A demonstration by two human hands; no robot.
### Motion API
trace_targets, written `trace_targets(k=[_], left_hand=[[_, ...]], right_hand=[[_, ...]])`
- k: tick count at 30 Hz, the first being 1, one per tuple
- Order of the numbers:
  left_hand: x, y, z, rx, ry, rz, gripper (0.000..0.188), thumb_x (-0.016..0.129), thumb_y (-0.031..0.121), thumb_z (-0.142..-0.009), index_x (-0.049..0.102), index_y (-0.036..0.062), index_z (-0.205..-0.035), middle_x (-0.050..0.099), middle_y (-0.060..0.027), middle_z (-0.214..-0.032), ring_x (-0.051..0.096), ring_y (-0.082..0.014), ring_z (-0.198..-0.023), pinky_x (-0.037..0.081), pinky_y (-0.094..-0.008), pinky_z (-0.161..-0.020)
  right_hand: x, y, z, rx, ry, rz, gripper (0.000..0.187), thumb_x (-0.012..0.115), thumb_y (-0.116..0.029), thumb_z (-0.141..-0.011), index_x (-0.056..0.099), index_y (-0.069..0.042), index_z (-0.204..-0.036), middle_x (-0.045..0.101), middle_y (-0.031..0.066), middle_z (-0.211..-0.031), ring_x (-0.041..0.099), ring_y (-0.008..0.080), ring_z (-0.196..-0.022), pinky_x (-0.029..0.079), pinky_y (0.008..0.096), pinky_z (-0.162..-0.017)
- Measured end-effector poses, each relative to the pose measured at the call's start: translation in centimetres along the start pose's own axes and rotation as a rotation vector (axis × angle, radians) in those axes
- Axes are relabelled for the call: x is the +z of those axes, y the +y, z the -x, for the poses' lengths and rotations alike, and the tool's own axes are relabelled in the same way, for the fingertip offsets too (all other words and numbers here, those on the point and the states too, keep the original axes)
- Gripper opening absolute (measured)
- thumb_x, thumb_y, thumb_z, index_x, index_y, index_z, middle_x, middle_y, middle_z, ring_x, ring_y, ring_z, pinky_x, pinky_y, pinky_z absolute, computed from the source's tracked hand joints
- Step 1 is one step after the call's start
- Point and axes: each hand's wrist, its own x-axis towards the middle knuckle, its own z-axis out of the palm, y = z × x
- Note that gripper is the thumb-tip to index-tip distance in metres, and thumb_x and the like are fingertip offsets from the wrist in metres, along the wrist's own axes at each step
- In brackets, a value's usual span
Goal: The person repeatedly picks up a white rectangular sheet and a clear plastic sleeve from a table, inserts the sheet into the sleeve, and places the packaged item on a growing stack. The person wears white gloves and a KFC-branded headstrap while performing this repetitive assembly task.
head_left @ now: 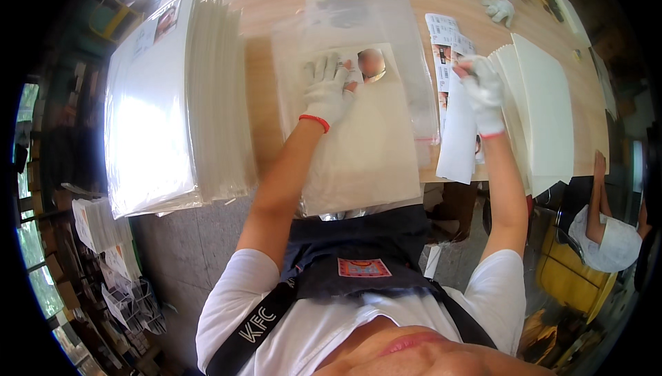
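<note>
My left hand (327,90), in a white glove with a red cuff, lies flat with its fingers stretched out on a cream sheet (362,148). Beside its fingertips, near the sheet's top edge, is a label with a round portrait photo (371,66). Clear plastic sleeves (358,14) lie under and beyond the sheet. My right hand (483,90), gloved too, is over a strip of printed labels (443,38), thumb and fingers pinched together. Whatever is between those fingertips is too small to make out. White backing paper (458,131) hangs down by that hand's wrist.
At the left stands a tall stack of sleeved sheets (158,107). Fanned cream sheets (545,107) stand at the right. Loose white gloves (500,11) lie at the far right. Another person (607,238) is at the right edge, near a yellow chair (569,279).
</note>
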Motion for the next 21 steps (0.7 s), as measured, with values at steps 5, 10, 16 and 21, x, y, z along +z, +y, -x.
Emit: trace_targets(k=[5,10,16,21], left_hand=[[-0.9,1.7,-2.4,0.008,-0.28,0.175,0.048,0.049,0.037,-0.089,0.044,0.0158,-0.131,0.032,-0.0094,-0.142,0.023,-0.0295,-0.134,0.018,-0.0491,-0.108],[1.3,4.4,-3.1,0.298,-0.151,-0.119,0.051,0.045,0.041,-0.089,0.041,0.0188,-0.135,0.028,-0.0077,-0.145,0.022,-0.0341,-0.133,0.021,-0.0467,-0.107],[0.9,4.5,-4.6,0.343,-0.192,0.213,0.044,0.053,0.032,-0.088,0.048,0.0146,-0.128,0.043,-0.0129,-0.133,0.034,-0.0332,-0.125,0.028,-0.0437,-0.103],[-3.2,12.3,2.9,0.307,-0.077,0.703,0.026,0.062,0.012,-0.08,0.06,0.009,-0.106,0.062,-0.0125,-0.095,0.057,-0.0307,-0.092,0.045,-0.0369,-0.08]], right_hand=[[-7.2,-6.4,7.5,0.513,-0.028,-0.326,0.005,0.064,-0.001,-0.08,0.059,-0.002,-0.081,0.056,-0.0017,-0.075,0.051,0.0044,-0.068,0.04,0.0196,-0.057],[-10.6,-9.0,16.9,0.698,-0.049,-0.423,0.004,0.062,0.0,-0.081,0.059,-0.002,-0.08,0.061,0.003,-0.085,0.054,0.0066,-0.071,0.044,0.0203,-0.061],[-9.7,-7.9,23.0,0.99,0.385,-1.455,0.03,0.048,-0.036,-0.094,0.054,-0.006,-0.094,0.06,0.0129,-0.1,0.06,0.0291,-0.09,0.05,0.042,-0.079],[-9.9,-7.7,23.9,0.913,0.354,-1.583,0.025,0.05,-0.018,-0.092,0.052,-0.002,-0.11,0.056,0.0204,-0.115,0.064,0.0319,-0.091,0.055,0.0407,-0.078]])
